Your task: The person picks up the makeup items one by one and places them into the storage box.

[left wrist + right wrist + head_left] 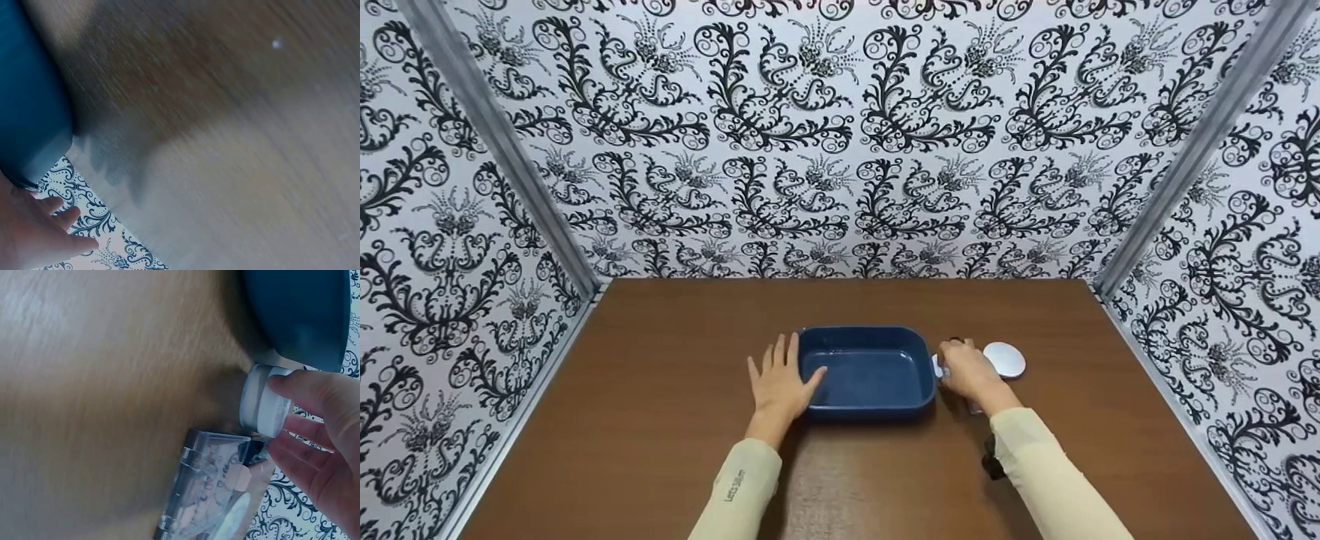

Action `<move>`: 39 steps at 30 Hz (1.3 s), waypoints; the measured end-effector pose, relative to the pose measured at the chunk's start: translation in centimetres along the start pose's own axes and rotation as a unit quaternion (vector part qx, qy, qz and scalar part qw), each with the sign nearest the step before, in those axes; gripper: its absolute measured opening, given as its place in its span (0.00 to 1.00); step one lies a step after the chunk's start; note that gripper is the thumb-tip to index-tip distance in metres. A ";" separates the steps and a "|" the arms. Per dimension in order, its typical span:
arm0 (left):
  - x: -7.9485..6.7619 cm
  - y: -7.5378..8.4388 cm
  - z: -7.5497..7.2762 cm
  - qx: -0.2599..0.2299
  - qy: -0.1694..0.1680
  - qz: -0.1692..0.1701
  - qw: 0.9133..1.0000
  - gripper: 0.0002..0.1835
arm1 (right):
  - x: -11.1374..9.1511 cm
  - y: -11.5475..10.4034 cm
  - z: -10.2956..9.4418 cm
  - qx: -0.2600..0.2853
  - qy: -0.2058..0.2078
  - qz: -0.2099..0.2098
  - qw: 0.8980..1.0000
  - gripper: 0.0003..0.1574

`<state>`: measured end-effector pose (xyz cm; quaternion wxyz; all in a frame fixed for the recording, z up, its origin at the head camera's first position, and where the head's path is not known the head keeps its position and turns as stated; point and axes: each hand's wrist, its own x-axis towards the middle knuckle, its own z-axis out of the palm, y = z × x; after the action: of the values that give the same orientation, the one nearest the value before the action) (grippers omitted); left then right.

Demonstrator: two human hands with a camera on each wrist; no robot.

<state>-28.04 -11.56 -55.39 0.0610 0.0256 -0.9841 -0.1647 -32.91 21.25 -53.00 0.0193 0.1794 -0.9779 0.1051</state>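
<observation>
Your right hand (969,373) pinches the white-lidded jar (265,402) between thumb and fingers, just beside the right end of the blue dish (870,379), near a clear case (209,486), while your left hand (781,384), fingers spread, touches its left rim.

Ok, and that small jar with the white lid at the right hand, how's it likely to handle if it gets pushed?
The jar looks squat, wider than tall, so it would probably slide rather than tip. Its round wall suggests it could roll if it landed on its side. Below its lid it looks hard and glassy, so it's likely stiff.
</observation>
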 end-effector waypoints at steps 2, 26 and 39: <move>-0.1 0.1 0.1 -0.004 -0.003 0.002 1.000 0.47 | -0.2 0.0 -0.1 0.008 -0.001 0.009 1.000 0.14; 0.2 -0.2 0.0 0.014 -0.001 -0.003 1.000 0.46 | 2.2 -2.2 -6.9 0.013 0.059 -0.040 0.997 0.24; 0.3 -0.1 0.2 0.005 0.002 -0.004 1.000 0.46 | 3.1 -5.5 -6.6 0.040 0.035 -0.039 0.998 0.26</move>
<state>-28.35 -11.63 -55.62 0.0622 0.0305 -0.9846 -0.1604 -33.85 16.61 -45.22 0.0507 0.2145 -0.9638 0.1497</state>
